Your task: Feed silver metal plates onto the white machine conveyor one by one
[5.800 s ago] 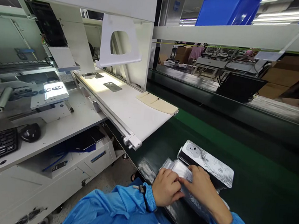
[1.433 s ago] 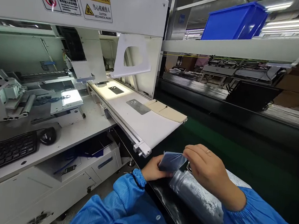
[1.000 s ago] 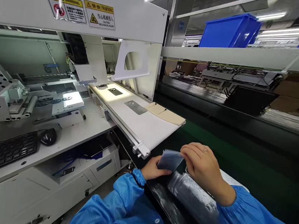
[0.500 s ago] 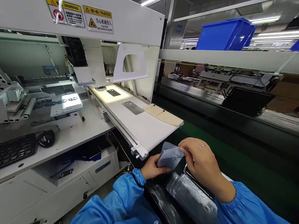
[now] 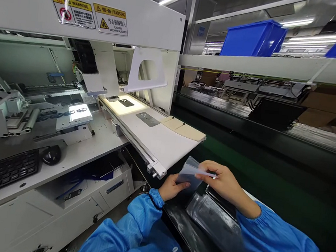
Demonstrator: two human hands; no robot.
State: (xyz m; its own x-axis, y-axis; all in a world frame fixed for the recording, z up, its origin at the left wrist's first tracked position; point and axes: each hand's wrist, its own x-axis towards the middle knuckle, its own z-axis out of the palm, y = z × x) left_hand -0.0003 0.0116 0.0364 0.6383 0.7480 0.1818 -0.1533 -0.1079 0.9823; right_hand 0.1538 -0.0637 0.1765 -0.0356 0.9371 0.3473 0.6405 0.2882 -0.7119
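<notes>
Since half a second ago, the right hand [image 5: 227, 185] has drawn one pale sheet [image 5: 196, 171] a little to the right, out from the sheet stack [image 5: 187, 180]. The nearer plate [image 5: 147, 119] on the white conveyor belt [image 5: 166, 145] has also slid slightly toward the far end.

The left hand [image 5: 170, 187] grips the sheet stack, with its thumb on the near side; the stack is thin, bluish plastic, raised and tilted just beyond the near end of the white belt. The right hand pinches the edge of the pale sheet between thumb and fingers (whether it is one sheet or several, I cannot tell). The two hands are apart, but the plastic lies between them. Both wear blue sleeves.

Below the right forearm there are clear plastic sleeves [image 5: 214, 213], lying just beside a dark, flat object with a shiny rim [image 5: 220, 199], partly hidden by this arm. Behind it stretches a dark green surface [image 5: 236, 152].

On the white belt, the nearer plate is grey with holes at one end, close beside a cream board [image 5: 185, 128]. A darker plate [image 5: 126, 102] lies farther, on the bright lit part. At left, a black mouse [image 5: 51, 155] sits next to a keyboard [image 5: 5, 173]. A blue bin [image 5: 250, 38] stands on the far right shelf.
</notes>
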